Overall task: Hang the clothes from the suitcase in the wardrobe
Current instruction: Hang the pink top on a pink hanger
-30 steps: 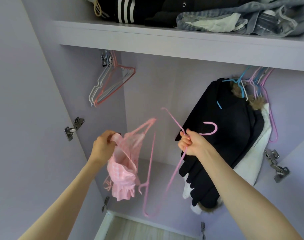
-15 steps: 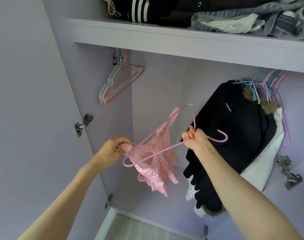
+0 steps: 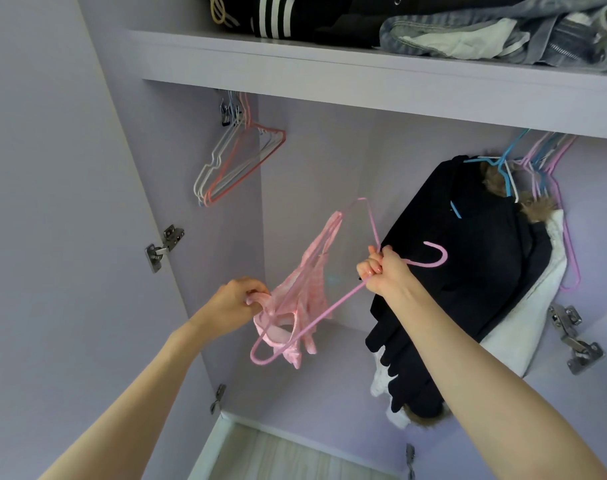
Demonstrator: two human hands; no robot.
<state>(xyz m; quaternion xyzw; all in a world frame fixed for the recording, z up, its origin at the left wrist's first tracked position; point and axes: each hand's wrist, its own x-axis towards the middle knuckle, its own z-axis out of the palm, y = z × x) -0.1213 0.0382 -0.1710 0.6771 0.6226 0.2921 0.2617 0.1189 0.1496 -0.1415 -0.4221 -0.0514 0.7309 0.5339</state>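
- An open lilac wardrobe (image 3: 312,161) is seen from below, with pale wood flooring (image 3: 260,459) visible beneath its bottom edge.
- Metal hinges (image 3: 163,245) are fixed to the left side panel, and more (image 3: 575,341) to the right side.
- A shelf (image 3: 364,74) spans the top; folded clothes (image 3: 468,26) are piled on it, among them denim and a dark garment with white stripes.
- A bunch of empty hangers (image 3: 239,164), white and coral, is hung at the upper left under the shelf.
- At the right, a black coat (image 3: 468,271) with fur trim is hung over a white garment (image 3: 537,306), on blue and pink hangers (image 3: 534,164).
- A pink hanger (image 3: 329,306) is held tilted in front of the open compartment, its hook pointing right over the black coat.
- A pink checked garment (image 3: 305,296) is draped through the hanger's frame, one strap reaching up to its raised corner.
- The right hand (image 3: 385,270) is raised, fingers curled tightly around the hanger's neck just below the hook.
- The left hand (image 3: 234,301) is held lower, its fingers pinching the garment's left edge.
- Both forearms are bare and extended upward.
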